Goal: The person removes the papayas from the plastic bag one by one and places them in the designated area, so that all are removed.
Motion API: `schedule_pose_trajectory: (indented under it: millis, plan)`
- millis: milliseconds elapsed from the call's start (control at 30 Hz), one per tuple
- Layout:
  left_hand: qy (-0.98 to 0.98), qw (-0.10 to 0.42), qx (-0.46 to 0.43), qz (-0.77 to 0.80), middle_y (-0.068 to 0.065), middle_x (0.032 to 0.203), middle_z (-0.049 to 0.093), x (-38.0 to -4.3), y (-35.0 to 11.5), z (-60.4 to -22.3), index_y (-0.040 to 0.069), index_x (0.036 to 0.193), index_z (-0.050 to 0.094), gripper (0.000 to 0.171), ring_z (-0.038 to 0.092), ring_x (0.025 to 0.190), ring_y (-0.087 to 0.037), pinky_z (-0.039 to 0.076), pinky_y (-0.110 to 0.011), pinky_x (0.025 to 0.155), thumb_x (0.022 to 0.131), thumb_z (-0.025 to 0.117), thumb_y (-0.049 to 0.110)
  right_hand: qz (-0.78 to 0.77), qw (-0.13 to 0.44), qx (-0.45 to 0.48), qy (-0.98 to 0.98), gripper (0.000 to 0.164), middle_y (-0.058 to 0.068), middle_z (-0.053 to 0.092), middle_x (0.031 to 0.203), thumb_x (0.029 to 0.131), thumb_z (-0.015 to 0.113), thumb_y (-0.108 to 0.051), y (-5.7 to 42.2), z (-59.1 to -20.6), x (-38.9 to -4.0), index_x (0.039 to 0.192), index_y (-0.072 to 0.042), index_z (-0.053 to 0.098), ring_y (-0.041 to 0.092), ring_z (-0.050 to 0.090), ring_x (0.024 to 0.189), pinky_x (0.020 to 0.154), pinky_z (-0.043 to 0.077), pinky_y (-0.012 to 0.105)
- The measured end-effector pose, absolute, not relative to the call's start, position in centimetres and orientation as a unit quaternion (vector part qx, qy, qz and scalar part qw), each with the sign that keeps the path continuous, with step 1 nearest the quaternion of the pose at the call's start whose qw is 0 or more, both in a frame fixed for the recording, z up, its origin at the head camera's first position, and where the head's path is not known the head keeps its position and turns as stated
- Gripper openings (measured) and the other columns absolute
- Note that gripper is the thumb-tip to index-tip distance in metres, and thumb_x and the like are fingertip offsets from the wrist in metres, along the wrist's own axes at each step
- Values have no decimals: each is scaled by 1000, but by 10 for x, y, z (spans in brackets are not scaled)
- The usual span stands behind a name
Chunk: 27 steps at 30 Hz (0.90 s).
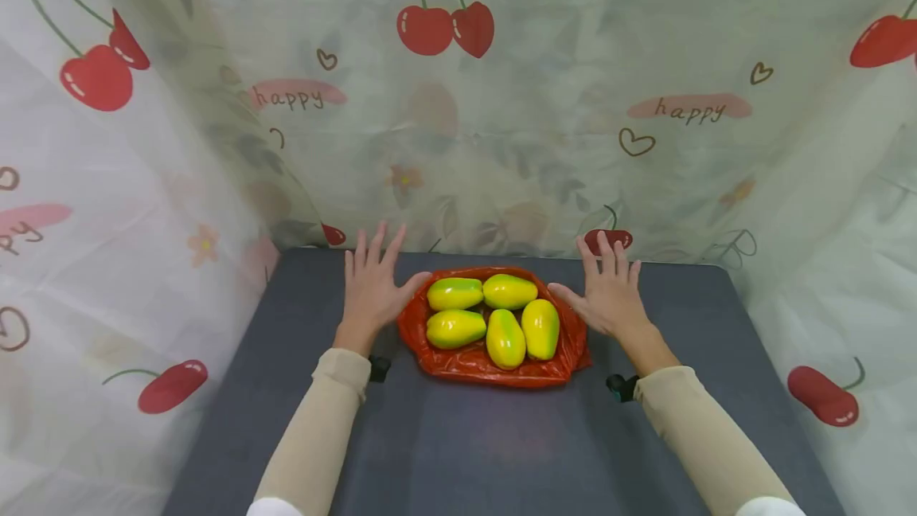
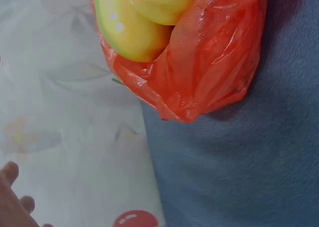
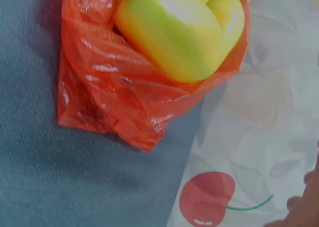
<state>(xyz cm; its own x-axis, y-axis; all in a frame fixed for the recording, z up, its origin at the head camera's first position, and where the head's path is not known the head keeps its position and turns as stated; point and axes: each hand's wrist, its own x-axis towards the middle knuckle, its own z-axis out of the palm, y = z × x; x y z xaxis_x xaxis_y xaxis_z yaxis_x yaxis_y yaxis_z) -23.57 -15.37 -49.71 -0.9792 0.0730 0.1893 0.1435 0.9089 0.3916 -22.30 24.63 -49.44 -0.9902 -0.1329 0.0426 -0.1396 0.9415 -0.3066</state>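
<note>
In the head view a red plastic bag (image 1: 494, 375) lies spread out mid-table, its top gaping. Several glossy yellow-green fruits (image 1: 456, 328), shaped like papayas or mangoes, sit inside it. My left hand (image 1: 372, 289) is beside the bag's left end, fingers spread and straight, thumb near the rim. On the other side my right hand (image 1: 612, 297) is likewise spread, its thumb near the right rim. Whether either thumb touches the bag I cannot tell. Both palms hold nothing. Only fingertips of each hand show at the edges of the wrist views.
The dark grey table (image 1: 494, 452) carries the bag. A pale cloth curtain (image 1: 530, 142) printed with cherries, hearts and "happy" hangs behind it and along both sides. A small dark device (image 1: 622, 387) is at the right wrist, another (image 1: 380, 369) at the left.
</note>
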Motion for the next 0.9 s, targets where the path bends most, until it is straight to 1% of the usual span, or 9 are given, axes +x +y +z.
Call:
schedule_pose_trajectory:
  millis: [100,200,267,367,467,533,700,833,900]
  plan:
    - [-968,90,-55,-228,-1,174,7,-232,-157,-502,42,163,13,89,0,160,-40,6,-70,123,91,55,73,178,-3,77,-981,103,15,-8,172,91,48,-78,245,-497,-218,166,-25,2,49,-3,157,119,4,76]
    - [-961,85,-57,-256,-4,174,11,-229,-160,-508,42,163,15,89,5,160,-43,9,-71,122,91,60,68,198,-13,87,-976,104,16,-6,172,91,53,-74,244,-499,-213,166,-23,2,50,3,155,119,12,74]
    - [-956,70,-60,-277,-5,173,13,-227,-163,-513,42,163,14,90,7,159,-45,12,-72,121,91,63,66,211,-21,94,-973,105,18,-3,171,91,57,-72,243,-501,-210,166,-22,3,51,7,154,117,18,74]
    - [-943,44,-64,-323,-7,173,15,-224,-168,-522,40,163,15,92,8,158,-47,13,-74,120,90,67,62,231,-30,105,-967,107,21,7,169,89,62,-70,240,-505,-206,166,-21,6,51,15,151,112,28,74]
    - [-927,17,-61,-371,-7,173,16,-222,-175,-532,39,163,17,94,6,158,-46,12,-74,120,89,70,61,251,-38,111,-961,107,21,16,166,87,68,-66,238,-508,-202,165,-21,10,48,21,147,109,34,72]
    - [-915,-2,-54,-400,-6,172,17,-221,-178,-537,39,163,18,95,9,159,-43,14,-72,121,88,73,59,263,-42,113,-957,106,20,20,164,86,71,-64,236,-510,-201,165,-22,13,46,24,144,108,38,70]
    - [-897,-47,-26,-439,-6,171,20,-215,-184,-552,40,162,21,97,19,156,-40,21,-69,120,85,76,58,283,-51,118,-951,104,20,27,158,83,76,-61,232,-516,-197,163,-21,22,42,31,137,104,44,65]
    - [-888,-54,-10,-456,-8,171,22,-211,-186,-562,42,161,23,95,22,154,-40,23,-69,120,85,79,52,300,-51,122,-945,102,19,32,153,82,78,-60,230,-525,-195,160,-19,28,40,35,133,103,44,63]
    - [-885,-53,-9,-462,-9,170,23,-210,-186,-568,40,161,24,95,26,153,-41,27,-68,119,86,81,46,315,-49,125,-940,100,18,34,152,82,79,-58,229,-529,-194,159,-18,31,39,36,133,104,43,63]
